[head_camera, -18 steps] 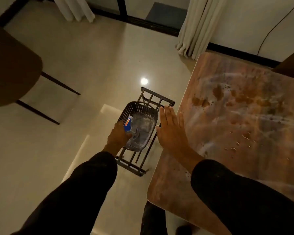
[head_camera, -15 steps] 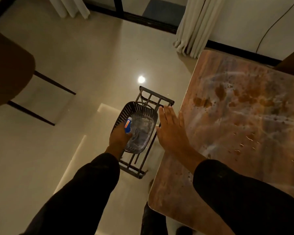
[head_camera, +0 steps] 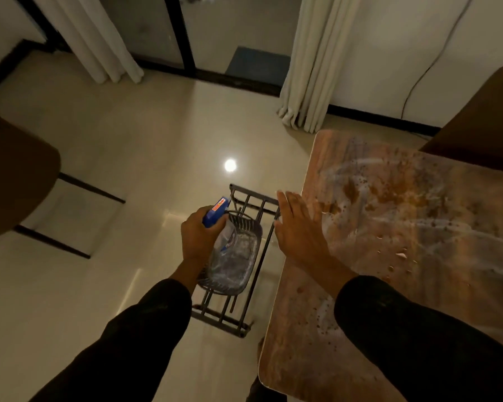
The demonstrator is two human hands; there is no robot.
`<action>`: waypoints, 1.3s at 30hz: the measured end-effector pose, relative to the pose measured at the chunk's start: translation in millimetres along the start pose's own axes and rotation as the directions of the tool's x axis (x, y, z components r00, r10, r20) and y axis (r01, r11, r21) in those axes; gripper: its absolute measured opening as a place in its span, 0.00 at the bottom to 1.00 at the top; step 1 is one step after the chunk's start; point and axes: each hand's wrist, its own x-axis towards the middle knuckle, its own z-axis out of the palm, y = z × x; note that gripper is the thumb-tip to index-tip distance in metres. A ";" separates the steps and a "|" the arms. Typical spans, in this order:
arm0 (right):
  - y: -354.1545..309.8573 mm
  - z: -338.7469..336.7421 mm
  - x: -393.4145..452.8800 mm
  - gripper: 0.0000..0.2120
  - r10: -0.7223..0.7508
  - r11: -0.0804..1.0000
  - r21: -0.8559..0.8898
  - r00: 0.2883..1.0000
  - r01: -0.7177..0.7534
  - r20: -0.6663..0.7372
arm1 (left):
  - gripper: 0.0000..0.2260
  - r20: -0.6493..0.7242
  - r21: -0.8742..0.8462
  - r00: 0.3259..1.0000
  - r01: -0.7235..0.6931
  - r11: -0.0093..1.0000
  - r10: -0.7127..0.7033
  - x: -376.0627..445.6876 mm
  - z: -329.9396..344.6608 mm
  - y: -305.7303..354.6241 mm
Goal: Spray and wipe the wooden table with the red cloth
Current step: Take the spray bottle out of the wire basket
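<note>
**Spray bottle lifted from the basket beside the stained table**

While we look down from the head view, we see a wooden table (head_camera: 404,242) at right, its top blotched with brown stains, droplets and pale wipe streaks. Glossy cream floor tiles (head_camera: 145,146) reflect a ceiling light, pale curtains (head_camera: 311,62) hang before a dark-framed glass door, and a brown chair (head_camera: 15,175) stands at left. Just beside the table's left edge, a dark metal rack (head_camera: 244,285) carries a dark plastic basket (head_camera: 244,256).

Our left hand (head_camera: 199,237) grips the spray bottle (head_camera: 219,224), fingers curled round its neck below the blue trigger head, the clear body hanging over the basket. Our right hand (head_camera: 299,230) is flat with straight fingers, over the table's left edge; we cannot tell whether it touches the wood. We see no red cloth.

Compared with half a second ago, the bottle has risen from low inside the basket, its blue head now above the rim.
</note>
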 end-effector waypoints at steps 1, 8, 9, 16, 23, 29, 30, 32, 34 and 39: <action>0.1 -16.1 2.0 0.31 0.008 1.000 0.012 1.000 -0.008 -0.023 | 0.16 -0.014 0.017 0.998 -0.064 0.998 0.065 5.2 -3.1 20.9; 60.9 -150.3 -16.5 0.37 0.072 0.995 -0.058 0.980 -0.084 -0.184 | 0.16 0.036 -0.036 0.877 -0.477 0.878 0.478 27.3 3.3 206.8; 75.8 -168.6 -25.0 0.38 0.096 0.992 -0.069 0.980 -0.110 -0.176 | 0.16 0.080 -0.055 0.850 -0.518 0.854 0.521 26.5 8.7 233.6; 198.2 -266.9 -131.9 0.33 0.356 0.917 -0.010 0.830 -0.398 -0.430 | 0.13 0.198 -0.375 0.697 -0.596 0.710 0.689 -24.4 83.7 405.3; 337.0 -311.3 -279.1 0.32 0.575 0.779 0.045 0.684 -0.626 -0.449 | 0.17 0.414 -0.569 0.523 -0.490 0.660 0.745 -139.5 207.6 513.1; 480.7 -305.2 -423.6 0.34 0.777 0.574 0.150 0.478 -0.805 -0.409 | 0.17 0.610 -0.556 0.322 -0.478 0.681 0.724 -301.4 352.1 570.1; 505.2 -299.1 -447.8 0.34 0.815 0.528 0.174 0.438 -0.831 -0.381 | 0.18 0.607 -0.560 0.297 -0.499 0.662 0.737 -326.5 374.9 576.1; 546.8 -280.6 -492.2 0.33 0.883 0.428 0.221 0.354 -0.876 -0.308 | 0.22 0.571 -0.547 0.259 -0.587 0.596 0.779 -369.1 412.0 585.4; 589.2 -254.7 -539.4 0.31 0.944 0.297 0.249 0.245 -0.922 -0.220 | 0.19 0.609 -0.571 0.207 -0.555 0.605 0.765 -409.4 454.0 586.5; 669.9 -198.8 -620.5 0.39 0.997 -0.020 0.236 -0.001 -0.972 0.081 | 0.21 0.754 -0.567 0.101 -0.401 0.720 0.650 -471.5 542.5 563.6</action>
